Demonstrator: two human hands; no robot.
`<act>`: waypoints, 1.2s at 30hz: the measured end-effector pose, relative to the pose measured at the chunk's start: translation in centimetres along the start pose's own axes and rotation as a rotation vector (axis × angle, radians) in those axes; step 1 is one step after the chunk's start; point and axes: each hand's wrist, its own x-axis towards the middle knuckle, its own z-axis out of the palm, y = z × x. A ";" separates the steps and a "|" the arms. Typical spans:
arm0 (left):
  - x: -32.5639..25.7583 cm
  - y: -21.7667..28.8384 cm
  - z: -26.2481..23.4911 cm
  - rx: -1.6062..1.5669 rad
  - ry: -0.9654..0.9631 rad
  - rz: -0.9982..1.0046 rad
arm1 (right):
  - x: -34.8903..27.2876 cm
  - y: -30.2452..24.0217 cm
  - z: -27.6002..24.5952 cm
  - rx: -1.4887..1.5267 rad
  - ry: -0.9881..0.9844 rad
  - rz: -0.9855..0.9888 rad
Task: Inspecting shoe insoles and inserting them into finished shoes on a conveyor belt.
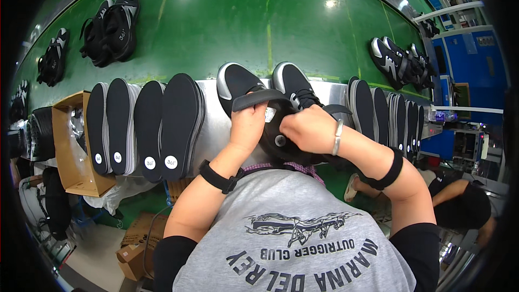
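Observation:
A pair of black sneakers with silver toes stands before me, toes pointing away: a left sneaker (pixel 239 80) and a right sneaker (pixel 292 78). My left hand (pixel 248 128) is closed round a curved dark strap (pixel 262 97) that arches over the shoe openings. Curled at the collar of the sneakers, my right hand (pixel 312 131) has its fingers bent inward; what its fingertips pinch is hidden. Beyond that hand a second dark strap (pixel 338 109) sticks out to the right. A pale label shows inside the shoe between my hands.
Black insoles stand in stacks to the left (pixel 181 124) and right (pixel 361 105) along a metal ledge (pixel 211 146). More sneakers rest on the green belt at far left (pixel 116 30) and right (pixel 390 64). A cardboard box (pixel 89 178) sits left; another person (pixel 465 197) is at lower right.

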 end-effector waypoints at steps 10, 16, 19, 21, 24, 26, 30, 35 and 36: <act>0.1 0.7 -0.2 -0.022 -0.067 -0.050 | 1.9 -2.4 2.4 -0.355 -0.756 0.045; 0.0 0.6 0.1 0.040 -0.031 -0.005 | 1.8 -1.7 3.0 -0.318 -0.716 0.085; -0.2 0.4 0.0 0.020 -0.024 0.011 | 2.2 -2.0 3.8 -0.344 -0.660 0.122; -0.4 0.8 -0.1 -0.044 -0.026 0.014 | 1.8 -2.1 3.7 -0.353 -0.649 0.133; -0.8 2.1 -0.4 -0.032 -0.043 -0.019 | 0.8 -1.8 3.2 -0.260 -0.594 0.122; -1.4 2.3 -0.2 0.003 -0.055 0.063 | -1.0 -0.9 3.2 -0.097 -0.451 0.055; -3.4 3.0 -0.8 0.013 -0.095 0.189 | -6.6 1.1 -0.4 0.395 0.215 -0.129; -3.7 4.0 -0.5 -0.026 -0.158 0.180 | -10.6 6.7 0.7 0.787 0.623 0.159; -3.6 4.2 -0.4 -0.031 -0.163 0.175 | -11.1 7.8 1.7 0.772 0.634 0.261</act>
